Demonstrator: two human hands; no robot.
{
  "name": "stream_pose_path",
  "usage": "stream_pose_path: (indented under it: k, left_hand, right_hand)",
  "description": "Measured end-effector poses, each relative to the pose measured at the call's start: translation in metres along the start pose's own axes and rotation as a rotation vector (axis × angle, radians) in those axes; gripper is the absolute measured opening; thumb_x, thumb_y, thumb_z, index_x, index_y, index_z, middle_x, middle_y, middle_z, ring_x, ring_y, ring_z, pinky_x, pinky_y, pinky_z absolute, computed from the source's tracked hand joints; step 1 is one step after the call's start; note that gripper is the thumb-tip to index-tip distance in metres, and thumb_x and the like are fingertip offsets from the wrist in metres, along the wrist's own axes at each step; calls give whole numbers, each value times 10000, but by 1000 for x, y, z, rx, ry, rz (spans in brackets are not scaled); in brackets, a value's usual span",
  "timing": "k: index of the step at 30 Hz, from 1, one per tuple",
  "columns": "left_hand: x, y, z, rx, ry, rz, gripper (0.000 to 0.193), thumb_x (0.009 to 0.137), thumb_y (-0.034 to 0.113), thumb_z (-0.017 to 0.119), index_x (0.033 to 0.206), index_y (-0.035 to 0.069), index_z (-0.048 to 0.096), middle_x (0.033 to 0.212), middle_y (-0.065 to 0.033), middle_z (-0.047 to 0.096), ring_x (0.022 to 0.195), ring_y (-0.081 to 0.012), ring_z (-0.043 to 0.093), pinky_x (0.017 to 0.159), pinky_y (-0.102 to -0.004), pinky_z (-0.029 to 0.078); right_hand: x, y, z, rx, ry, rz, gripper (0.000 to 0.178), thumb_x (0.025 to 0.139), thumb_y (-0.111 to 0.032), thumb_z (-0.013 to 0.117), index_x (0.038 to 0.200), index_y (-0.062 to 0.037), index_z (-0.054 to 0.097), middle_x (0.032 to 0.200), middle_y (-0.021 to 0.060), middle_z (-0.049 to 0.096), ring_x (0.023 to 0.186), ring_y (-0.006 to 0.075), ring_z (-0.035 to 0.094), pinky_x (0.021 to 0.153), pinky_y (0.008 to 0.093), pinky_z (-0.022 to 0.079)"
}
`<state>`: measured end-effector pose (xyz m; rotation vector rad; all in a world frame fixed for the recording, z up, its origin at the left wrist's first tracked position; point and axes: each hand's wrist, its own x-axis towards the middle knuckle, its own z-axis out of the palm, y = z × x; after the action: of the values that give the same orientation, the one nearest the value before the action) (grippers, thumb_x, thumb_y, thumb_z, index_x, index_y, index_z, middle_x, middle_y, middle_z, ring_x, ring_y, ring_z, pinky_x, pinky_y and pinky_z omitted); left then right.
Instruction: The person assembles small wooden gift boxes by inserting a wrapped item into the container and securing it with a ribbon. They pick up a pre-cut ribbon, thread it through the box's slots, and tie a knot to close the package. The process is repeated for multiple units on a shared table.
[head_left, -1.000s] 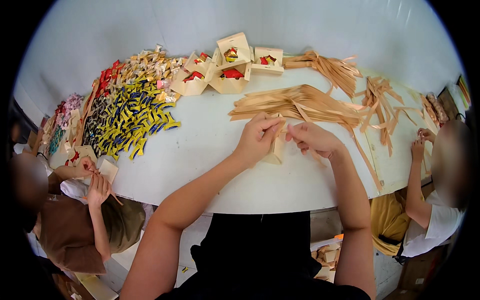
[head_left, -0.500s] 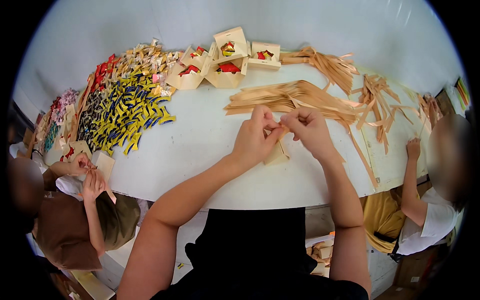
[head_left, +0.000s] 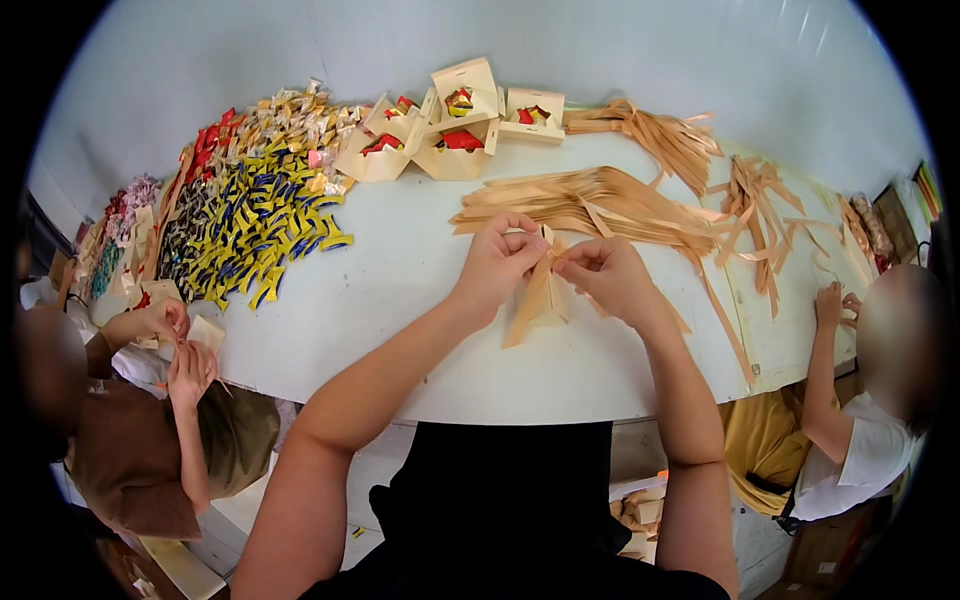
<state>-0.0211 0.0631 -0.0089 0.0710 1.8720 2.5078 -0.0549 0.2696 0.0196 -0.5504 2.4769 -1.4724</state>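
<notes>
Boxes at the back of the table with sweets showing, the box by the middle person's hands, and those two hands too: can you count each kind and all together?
Open boxes at the back with sweets showing: 5
Box between the hands: 1
Hands, left hand and right hand: 2
Total: 8

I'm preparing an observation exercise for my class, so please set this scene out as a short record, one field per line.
Left hand: pinching the ribbon at the top of a small box
Right hand: pinching the ribbon beside the left hand
Surface: white table
Spare ribbons: tan, bunched beyond the hands and to the right
Open boxes: five grouped at the back, wrapped pieces inside
Yellow-and-blue sweets: heaped to the left
Other people: one at left, one at right
</notes>
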Motion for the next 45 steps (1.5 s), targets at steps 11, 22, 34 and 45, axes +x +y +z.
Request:
stream_pose_path:
  k: [11,22,34,45]
  left_hand:
    - [5,-10,-4,466,121,263,247,1015,84,738,1220,-9,635,977,-82,790,834,-93,677,819,-277,535]
    - [9,-13,-12,98,-57,-26,244,1039,177,744,1186,-8,801,1043,-47,781,957,-95,661,875,-292,534]
    - [22,-20,-18,98,305,3,209,1091,164,655,1021,-13,742,906,-15,712,809,-94,624,746,-278,523]
    - [25,19,-61,1307,815,692,737,888,444,819,1370,-3,487,1369,-196,524,1249,-363,544,979,-558,448]
  right_hand:
    - [14,21,31,138,139,-282,124,949,-90,748,998,23,737,695,-8,637,620,31,503,554,257,407]
    - [15,25,56,99,324,-296,76,1004,-43,699,966,-34,633,818,-64,584,678,9,488,583,201,406]
    - [16,21,29,309,293,-338,110,1005,-52,696,917,-41,631,794,-55,580,667,15,473,592,191,390]
    - [11,0,12,-100,172,-743,381,778,37,609,1128,-76,708,1184,89,642,1256,300,549,1095,429,427]
